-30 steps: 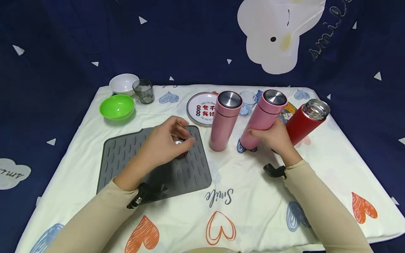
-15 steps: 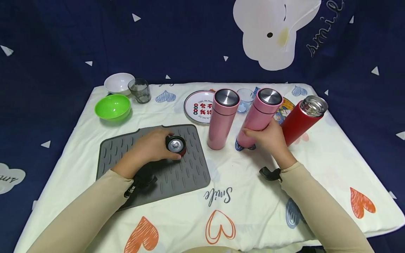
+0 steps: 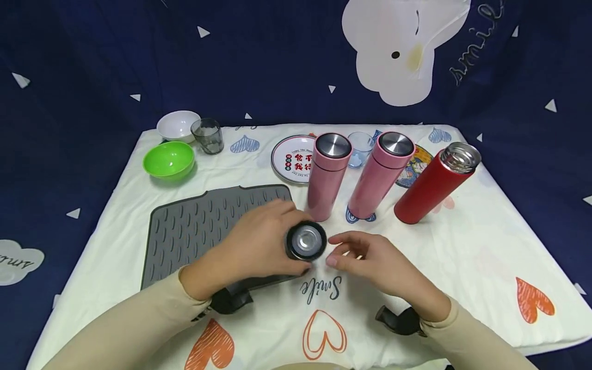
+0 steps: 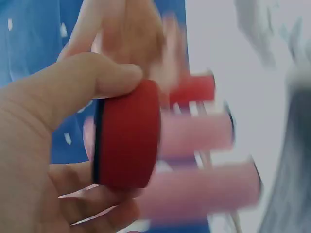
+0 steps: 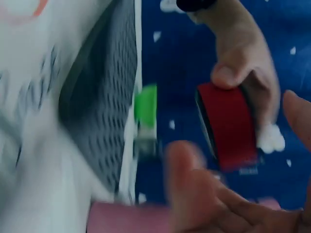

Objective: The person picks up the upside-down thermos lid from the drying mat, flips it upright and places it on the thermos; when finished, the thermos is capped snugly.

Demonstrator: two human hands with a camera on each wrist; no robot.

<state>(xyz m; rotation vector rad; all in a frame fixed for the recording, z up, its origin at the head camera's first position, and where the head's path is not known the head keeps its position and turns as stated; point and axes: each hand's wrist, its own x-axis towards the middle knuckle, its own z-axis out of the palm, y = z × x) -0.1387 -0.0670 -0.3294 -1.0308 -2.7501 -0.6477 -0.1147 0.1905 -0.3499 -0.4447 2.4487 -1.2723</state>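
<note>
Round red flask lid with steel inner face (image 3: pixel 305 241) pinched in left hand (image 3: pixel 259 246), above cloth at six o'clock of grey ribbed silicone mat (image 3: pixel 194 226). Right hand (image 3: pixel 370 259) relaxed, empty, alongside. Risk: fingertip hold slipping, lid dropping.

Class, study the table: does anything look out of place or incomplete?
Yes. The red cylindrical metal flask stands uncapped, unlike the two capped pink flasks. Its round red lid is in the left hand.
</note>
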